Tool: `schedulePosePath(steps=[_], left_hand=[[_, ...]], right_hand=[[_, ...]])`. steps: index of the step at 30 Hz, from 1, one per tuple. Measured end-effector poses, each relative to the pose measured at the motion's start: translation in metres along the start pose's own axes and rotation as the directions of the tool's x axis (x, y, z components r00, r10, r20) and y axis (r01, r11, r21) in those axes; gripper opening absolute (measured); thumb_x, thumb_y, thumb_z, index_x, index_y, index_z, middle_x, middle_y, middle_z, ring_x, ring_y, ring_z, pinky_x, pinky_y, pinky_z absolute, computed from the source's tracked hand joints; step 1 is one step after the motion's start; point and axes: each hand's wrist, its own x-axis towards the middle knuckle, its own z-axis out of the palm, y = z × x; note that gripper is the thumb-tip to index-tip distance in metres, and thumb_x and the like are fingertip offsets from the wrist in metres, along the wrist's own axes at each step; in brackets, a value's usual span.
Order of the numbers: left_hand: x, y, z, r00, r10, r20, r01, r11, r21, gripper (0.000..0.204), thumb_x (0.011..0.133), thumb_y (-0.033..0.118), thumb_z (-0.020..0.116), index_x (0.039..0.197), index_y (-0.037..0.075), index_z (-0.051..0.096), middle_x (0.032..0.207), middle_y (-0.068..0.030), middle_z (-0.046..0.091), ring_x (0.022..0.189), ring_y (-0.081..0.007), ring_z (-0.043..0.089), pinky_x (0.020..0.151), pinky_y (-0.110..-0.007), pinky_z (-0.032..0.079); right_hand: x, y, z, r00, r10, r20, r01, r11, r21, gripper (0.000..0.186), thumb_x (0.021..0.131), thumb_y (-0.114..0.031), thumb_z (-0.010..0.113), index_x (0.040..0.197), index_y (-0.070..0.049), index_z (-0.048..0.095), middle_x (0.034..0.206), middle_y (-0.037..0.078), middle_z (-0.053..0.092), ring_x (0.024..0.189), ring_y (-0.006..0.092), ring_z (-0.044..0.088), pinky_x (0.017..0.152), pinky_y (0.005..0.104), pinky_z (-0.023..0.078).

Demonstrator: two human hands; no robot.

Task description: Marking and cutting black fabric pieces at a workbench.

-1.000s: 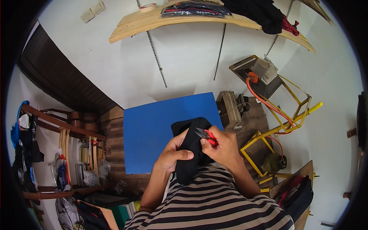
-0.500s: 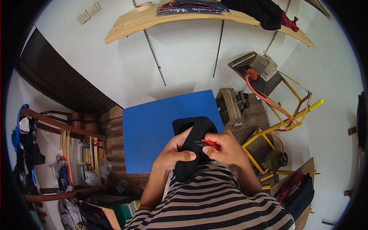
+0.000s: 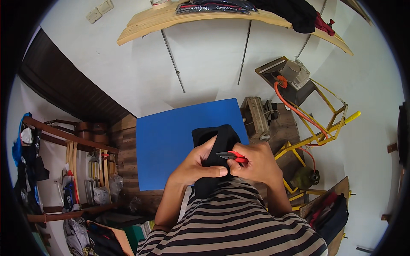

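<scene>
While my left grip [image 3: 193, 167] pinches the black cloth [image 3: 224, 140], thumb over its near face and fingers mostly hidden behind, my right grip [image 3: 258, 163] is closed around the red-handled snips [image 3: 232, 156].

Position: both items are up in front of my torso; in view, the cloth overlaps the near right part of the blue tabletop [image 3: 171, 149].

Cloth axis: long direction runs from the far end, leaning slightly right, to the near end, leaning slightly left. The near end sits at my striped shirt [image 3: 239, 213]; contact there I cannot tell.

Snips axis: roughly crosswise to the cloth. Dark blades point left, tips a touch farther from me than the red handles, which lie to the right between my thumb and fingers. In view the blades overlie the cloth's middle; whether they touch it or bite into it, I cannot tell.

Grip state: left narrow, folded cloth in it; right narrow on the handles.

Surroundings: a wooden box [image 3: 256, 117] stands just right of the tabletop; a wooden shelf [image 3: 141, 30] is on the wall beyond.
</scene>
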Motion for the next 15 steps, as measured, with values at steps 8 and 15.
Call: schedulePosePath(steps=[8, 15], left_hand=[[-0.001, -0.015, -0.013, 0.983, -0.093, -0.156, 0.108, 0.990, 0.091, 0.090, 0.092, 0.068, 0.032, 0.145, -0.005, 0.028, 0.139, -0.0126, 0.048, 0.123, -0.0171, 0.050, 0.102, -0.027, 0.039], [0.001, -0.005, -0.007, 0.991, -0.064, -0.121, 0.069, 0.997, 0.042, 0.092, 0.091, 0.072, 0.020, 0.146, -0.002, 0.026, 0.138, -0.0112, 0.049, 0.119, -0.0139, 0.054, 0.093, -0.023, 0.046]], right_hand=[[0.000, -0.008, -0.005, 0.998, 0.045, 0.054, -0.045, 0.999, -0.003, 0.025, 0.067, -0.018, 0.071, 0.067, -0.006, 0.049, 0.052, 0.009, 0.045, 0.043, 0.0276, 0.047, 0.043, 0.0341, 0.037], [-0.001, -0.015, -0.005, 0.996, 0.042, 0.083, -0.040, 0.999, -0.026, 0.029, 0.071, -0.022, 0.072, 0.067, -0.005, 0.049, 0.055, 0.009, 0.054, 0.047, 0.0298, 0.054, 0.044, 0.0365, 0.041]])
